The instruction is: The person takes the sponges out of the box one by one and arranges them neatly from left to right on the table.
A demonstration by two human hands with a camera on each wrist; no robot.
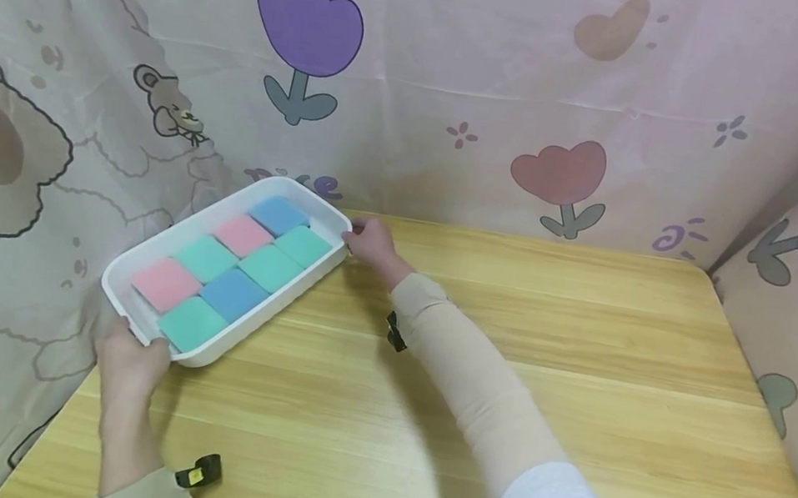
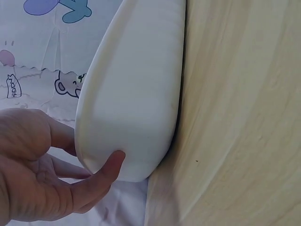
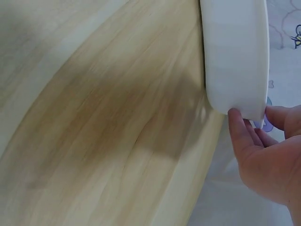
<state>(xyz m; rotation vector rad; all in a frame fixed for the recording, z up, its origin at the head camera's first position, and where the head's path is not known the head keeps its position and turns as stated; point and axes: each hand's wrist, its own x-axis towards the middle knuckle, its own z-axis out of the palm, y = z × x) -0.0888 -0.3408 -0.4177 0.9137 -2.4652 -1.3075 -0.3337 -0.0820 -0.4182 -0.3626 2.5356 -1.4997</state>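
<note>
A white rectangular tray [image 1: 247,338] stands at the back left of the wooden table, set at a slant. Flat square pieces in pink [image 1: 167,284], blue [image 1: 234,295] and green [image 1: 192,324] lie in two rows inside it. My left hand [image 1: 132,365] grips the tray's near end by the rim; in the left wrist view a fingertip presses the outer wall [image 2: 136,103]. At the far end my right hand [image 1: 373,244] pinches the rim, its thumb and fingers on either side of the wall [image 3: 237,61] in the right wrist view.
The wooden table [image 1: 579,374] reaches to the right of the tray. A printed curtain [image 1: 432,51] with flowers and bears hangs behind the table and along both sides, close to the tray's left side. Dark wrist straps [image 1: 201,471] show at the sleeves.
</note>
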